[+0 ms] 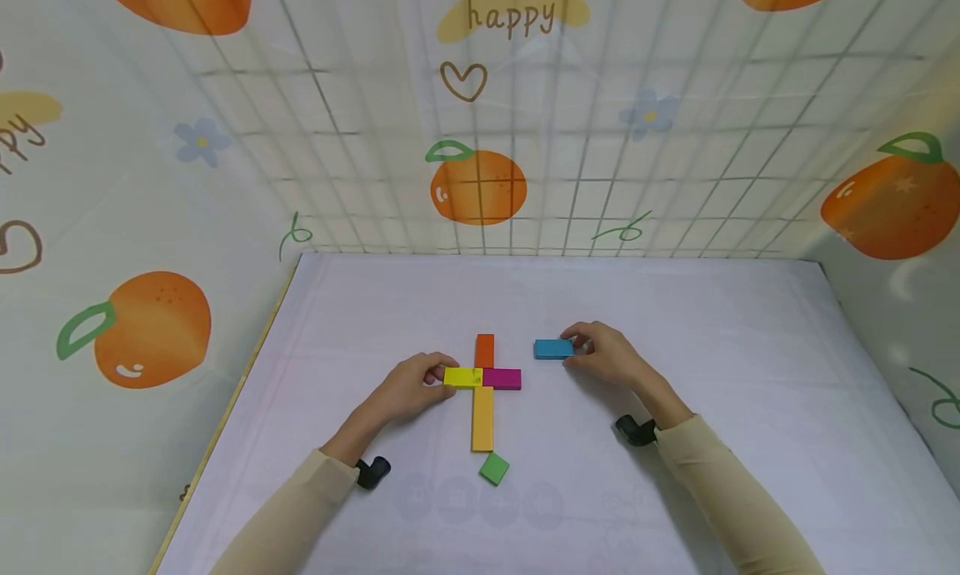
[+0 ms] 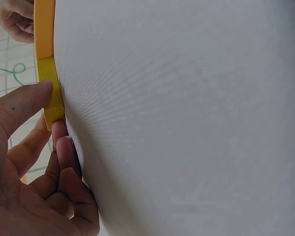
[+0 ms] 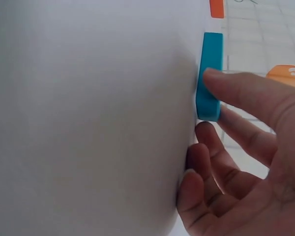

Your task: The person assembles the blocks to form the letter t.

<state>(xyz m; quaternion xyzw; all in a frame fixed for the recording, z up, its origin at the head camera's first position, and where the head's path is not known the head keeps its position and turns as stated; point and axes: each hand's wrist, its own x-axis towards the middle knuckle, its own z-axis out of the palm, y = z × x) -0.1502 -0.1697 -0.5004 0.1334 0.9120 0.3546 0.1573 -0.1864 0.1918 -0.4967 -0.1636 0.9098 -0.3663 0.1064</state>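
Observation:
Between its thumb and fingers my left hand (image 1: pixel 412 385) pinches the outer end of a yellow block (image 1: pixel 462 377). That block's inner end meets a magenta block (image 1: pixel 502 379). An orange-red block (image 1: pixel 485 351) stands above their junction, and a longer amber block (image 1: pixel 483 419) runs below it, forming a cross. Near the amber block's lower end lies a green square block (image 1: pixel 494 468), turned diagonally. Off to the right, my right hand (image 1: pixel 604 354) pinches the right end of a blue block (image 1: pixel 552 349). In the right wrist view, the thumb presses the side of this blue block (image 3: pixel 210 76).
White cloth covers the table (image 1: pixel 750 350). A printed curtain with oranges and grid lines hangs behind (image 1: pixel 645 175) and along both sides. Each wrist carries a small black camera, the left camera (image 1: pixel 372 472) and the right camera (image 1: pixel 636 431).

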